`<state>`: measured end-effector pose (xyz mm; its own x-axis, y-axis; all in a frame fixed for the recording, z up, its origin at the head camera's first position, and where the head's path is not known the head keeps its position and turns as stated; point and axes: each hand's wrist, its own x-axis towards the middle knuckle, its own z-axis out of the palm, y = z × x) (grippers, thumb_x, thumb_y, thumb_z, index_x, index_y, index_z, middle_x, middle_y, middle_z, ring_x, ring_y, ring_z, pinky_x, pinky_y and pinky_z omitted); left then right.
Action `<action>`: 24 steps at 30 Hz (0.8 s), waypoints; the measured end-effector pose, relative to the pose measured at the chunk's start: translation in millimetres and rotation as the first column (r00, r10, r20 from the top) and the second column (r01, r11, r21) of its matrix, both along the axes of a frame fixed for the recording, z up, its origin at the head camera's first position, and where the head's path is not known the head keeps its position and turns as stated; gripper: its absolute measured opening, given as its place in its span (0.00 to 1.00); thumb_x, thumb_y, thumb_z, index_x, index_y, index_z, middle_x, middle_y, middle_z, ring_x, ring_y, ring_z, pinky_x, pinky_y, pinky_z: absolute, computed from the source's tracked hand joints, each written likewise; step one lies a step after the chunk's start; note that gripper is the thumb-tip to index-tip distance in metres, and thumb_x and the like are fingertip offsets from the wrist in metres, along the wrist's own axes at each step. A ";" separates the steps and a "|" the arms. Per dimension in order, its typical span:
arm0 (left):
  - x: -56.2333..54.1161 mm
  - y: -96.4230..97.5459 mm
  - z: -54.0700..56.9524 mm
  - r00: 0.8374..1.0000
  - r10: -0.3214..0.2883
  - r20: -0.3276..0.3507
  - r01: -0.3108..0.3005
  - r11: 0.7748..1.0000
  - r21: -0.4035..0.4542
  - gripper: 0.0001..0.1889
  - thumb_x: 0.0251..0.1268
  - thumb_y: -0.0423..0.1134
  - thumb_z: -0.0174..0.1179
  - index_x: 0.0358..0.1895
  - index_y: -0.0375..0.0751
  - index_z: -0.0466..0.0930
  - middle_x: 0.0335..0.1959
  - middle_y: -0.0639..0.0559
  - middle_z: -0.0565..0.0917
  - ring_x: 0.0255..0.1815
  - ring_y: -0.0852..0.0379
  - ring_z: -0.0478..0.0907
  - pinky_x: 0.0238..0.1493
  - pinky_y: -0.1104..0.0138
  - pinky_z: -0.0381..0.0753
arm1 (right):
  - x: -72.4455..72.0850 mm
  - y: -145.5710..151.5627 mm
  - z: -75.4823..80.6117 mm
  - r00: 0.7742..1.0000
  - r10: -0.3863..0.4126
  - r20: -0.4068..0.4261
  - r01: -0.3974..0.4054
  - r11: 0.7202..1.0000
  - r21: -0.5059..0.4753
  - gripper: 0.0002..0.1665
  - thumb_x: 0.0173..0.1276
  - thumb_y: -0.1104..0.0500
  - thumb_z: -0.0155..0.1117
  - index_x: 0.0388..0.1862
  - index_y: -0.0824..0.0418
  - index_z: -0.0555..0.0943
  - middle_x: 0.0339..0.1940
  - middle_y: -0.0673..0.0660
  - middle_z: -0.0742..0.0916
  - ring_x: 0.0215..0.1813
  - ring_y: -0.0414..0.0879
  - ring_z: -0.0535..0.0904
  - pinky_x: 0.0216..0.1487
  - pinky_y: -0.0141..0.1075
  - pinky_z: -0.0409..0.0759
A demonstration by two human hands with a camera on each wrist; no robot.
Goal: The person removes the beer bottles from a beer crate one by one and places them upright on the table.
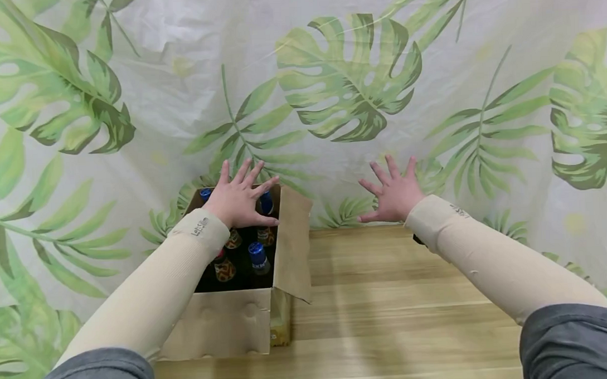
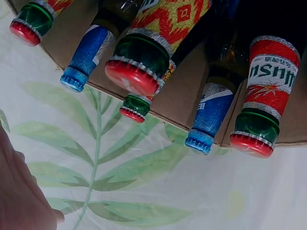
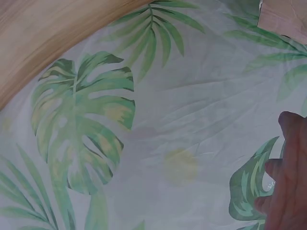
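Observation:
My left hand (image 1: 240,200) is raised with fingers spread, holding nothing, and overlaps the cardboard box (image 1: 228,320) in the head view. Inside that box stand several capped bottles; one with a blue cap (image 1: 257,252) shows below the hand, beside a bottle with a patterned neck label (image 1: 225,268). The left wrist view shows a red-capped green bottle (image 2: 139,62) and a blue-necked bottle (image 2: 206,115) close up, with the edge of the left hand (image 2: 21,187) at lower left. My right hand (image 1: 395,193), also spread and holding nothing, is out over the table's far edge.
The box stands left of centre on the wood-grain table (image 1: 377,298), its right flap (image 1: 292,240) folded outward. Behind the table hangs a pale sheet (image 1: 179,76) printed with green leaves. A yellowish object (image 1: 280,327) shows beside the box's lower right side.

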<state>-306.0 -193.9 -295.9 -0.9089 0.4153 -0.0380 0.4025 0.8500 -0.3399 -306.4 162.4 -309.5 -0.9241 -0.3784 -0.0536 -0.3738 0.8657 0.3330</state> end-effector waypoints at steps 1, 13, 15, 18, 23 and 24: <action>-0.6 -0.5 -0.9 1.000 0.002 0.001 -0.002 1.000 0.004 0.55 0.61 0.82 0.49 0.86 0.62 0.40 0.85 0.42 0.33 0.83 0.39 0.25 0.74 0.34 0.23 | -0.8 -0.4 0.0 1.000 0.002 -0.006 -0.002 1.000 -0.011 0.58 0.66 0.16 0.48 0.87 0.42 0.54 0.86 0.62 0.49 0.83 0.70 0.35 0.68 0.80 0.34; -7.9 -7.0 -7.3 1.000 -0.001 0.009 0.001 0.999 0.046 0.57 0.59 0.84 0.48 0.86 0.64 0.38 0.85 0.43 0.31 0.83 0.40 0.23 0.73 0.33 0.20 | -15.6 -4.4 -5.4 0.995 0.047 -0.085 -0.055 0.994 -0.092 0.58 0.65 0.15 0.46 0.87 0.40 0.51 0.87 0.61 0.48 0.83 0.68 0.32 0.67 0.81 0.31; -8.0 -7.0 -7.3 1.000 -0.004 0.010 0.004 0.999 0.049 0.57 0.59 0.84 0.49 0.86 0.63 0.39 0.85 0.43 0.31 0.83 0.39 0.23 0.72 0.34 0.18 | -15.4 -5.1 -4.4 0.995 0.049 -0.082 -0.057 0.994 -0.092 0.58 0.65 0.15 0.47 0.87 0.41 0.52 0.87 0.61 0.48 0.83 0.69 0.32 0.67 0.81 0.32; -8.1 -7.9 -7.7 1.000 -0.001 0.012 0.000 0.999 0.049 0.57 0.59 0.83 0.49 0.86 0.63 0.39 0.85 0.43 0.31 0.83 0.40 0.23 0.71 0.34 0.16 | -15.2 -6.6 -3.7 0.996 0.051 -0.072 -0.058 0.994 -0.093 0.58 0.66 0.16 0.47 0.87 0.41 0.52 0.87 0.61 0.48 0.83 0.69 0.31 0.67 0.81 0.32; -7.2 -13.6 -8.4 1.000 0.006 0.025 -0.008 0.997 0.082 0.56 0.60 0.83 0.49 0.86 0.63 0.38 0.85 0.43 0.31 0.84 0.40 0.24 0.72 0.34 0.17 | -13.4 -10.2 -3.0 0.997 0.050 -0.051 -0.055 0.993 -0.102 0.57 0.67 0.17 0.47 0.87 0.42 0.52 0.87 0.62 0.47 0.83 0.69 0.31 0.66 0.81 0.30; -6.5 -15.8 -7.8 1.000 0.002 0.030 -0.005 0.995 0.101 0.56 0.60 0.83 0.50 0.86 0.63 0.38 0.86 0.43 0.32 0.84 0.40 0.25 0.72 0.34 0.18 | -13.2 -10.9 -3.0 0.998 0.048 -0.043 -0.052 0.993 -0.106 0.56 0.68 0.18 0.47 0.87 0.42 0.52 0.87 0.62 0.48 0.83 0.69 0.31 0.66 0.81 0.29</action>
